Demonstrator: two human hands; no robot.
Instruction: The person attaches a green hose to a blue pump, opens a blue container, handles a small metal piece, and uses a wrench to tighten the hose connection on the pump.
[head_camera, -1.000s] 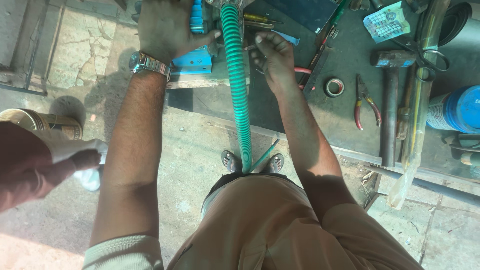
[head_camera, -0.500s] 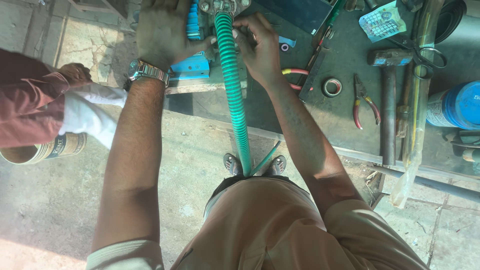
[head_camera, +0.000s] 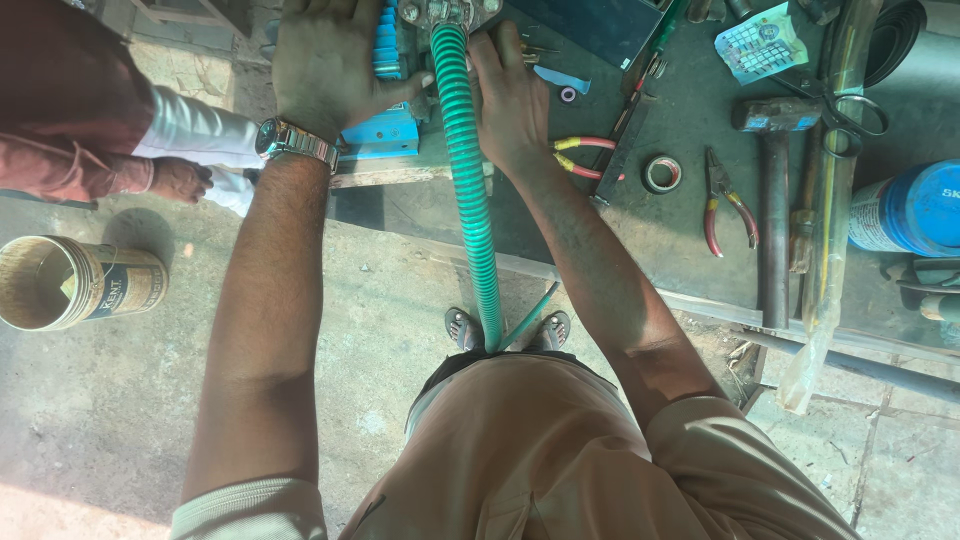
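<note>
1. At the left edge, mid-height: an open round tin can (head_camera: 70, 283) on the concrete floor (head_camera: 130, 420), mouth turned left.
2. Upper left: another person's arm in a dark red sleeve (head_camera: 60, 110), its hand (head_camera: 182, 180) against a white cloth (head_camera: 200, 140).
3. Top, left of centre: the left hand (head_camera: 325, 65), steel wristwatch (head_camera: 290, 142) on the wrist, laid palm-down over a blue metal vise-like block (head_camera: 385, 90); fingers spread and curled over its top, thumb reaching toward the hose.
4. Centre: a green ribbed flexible hose (head_camera: 468, 180), running from a grey metal fitting (head_camera: 445, 12) at the top edge down to the floor between two sandalled feet (head_camera: 508, 328).
5. Just right of the hose, top: the right hand (head_camera: 515, 95), fingers pressed beside the hose's upper end near the fitting; whether closed around anything, cannot tell.
6. Right of that hand, on the dark metal table (head_camera: 680, 230): red-and-yellow-handled pliers (head_camera: 580, 158), partly under the wrist.
7. Further right: a small roll of tape (head_camera: 661, 174), then red-handled pliers (head_camera: 725, 200).
8. Right third: a long-handled hammer (head_camera: 772, 200), head near the top.
9. Far right edge: a blue cylindrical can (head_camera: 910, 210) lying on its side.
</note>
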